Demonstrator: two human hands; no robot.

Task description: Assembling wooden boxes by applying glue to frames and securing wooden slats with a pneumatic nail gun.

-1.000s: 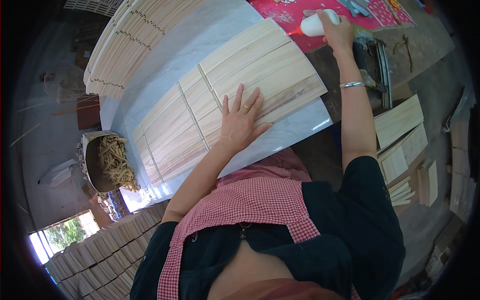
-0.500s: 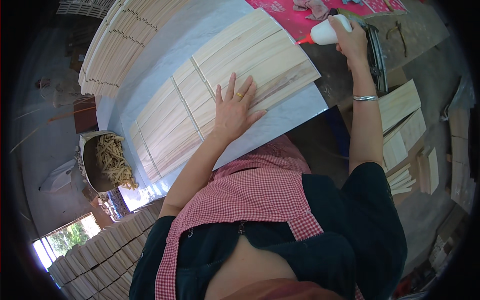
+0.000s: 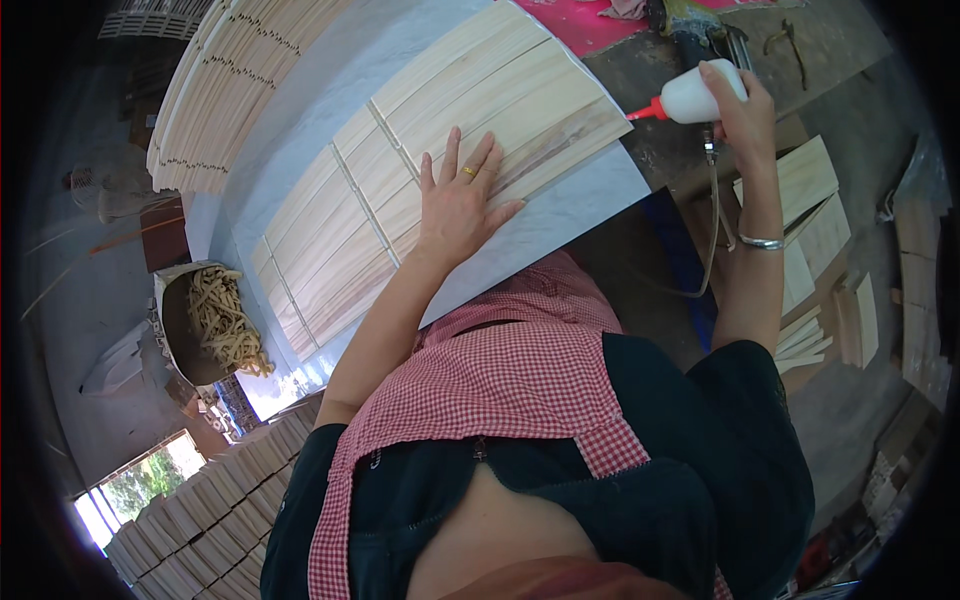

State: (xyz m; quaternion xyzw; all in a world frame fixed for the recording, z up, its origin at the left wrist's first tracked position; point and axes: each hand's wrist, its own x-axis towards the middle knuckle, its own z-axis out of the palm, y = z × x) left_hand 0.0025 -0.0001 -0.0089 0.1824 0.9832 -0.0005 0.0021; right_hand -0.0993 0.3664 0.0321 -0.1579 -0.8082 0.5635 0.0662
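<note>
The left hand (image 3: 458, 215) lies on a wooden panel (image 3: 525, 105); the right hand (image 3: 748, 118) holds a bottle (image 3: 694, 98) (white, red-tipped) beside it.

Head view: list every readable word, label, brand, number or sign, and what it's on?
None can be read.
White bottle in the right hand: no lettering visible on the side shown.
Wooden panel under the left hand: no lettering visible.
Dark shirt: small pale mark on the chest, too small to tell whether it is lettering.
</note>
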